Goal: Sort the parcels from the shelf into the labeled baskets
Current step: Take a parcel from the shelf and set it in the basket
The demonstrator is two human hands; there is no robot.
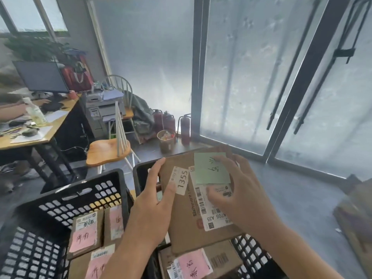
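Parcel: flat brown cardboard parcel is held level over the near-right black basket, face up, so its labels can be read before it goes anywhere.
Left hand: left hand clasps the parcel's left edge, fingers running up the side and thumb pressed on top beside the white 1355 sticker; it looks to be the steadying hold.
Right hand: right hand lies over the top right, fingers curled round the far edge and thumb down on the shipping label, keeping the board flat.
Green note: green note stuck to the far end, handwritten, likely the sorting mark; I cannot read it.
Left basket: black basket at near left already holds parcels with pink notes.
Right basket: a pink-noted parcel lies in it directly below the held one.
Judgement: green against pink suggests this parcel belongs elsewhere, perhaps the far basket behind.
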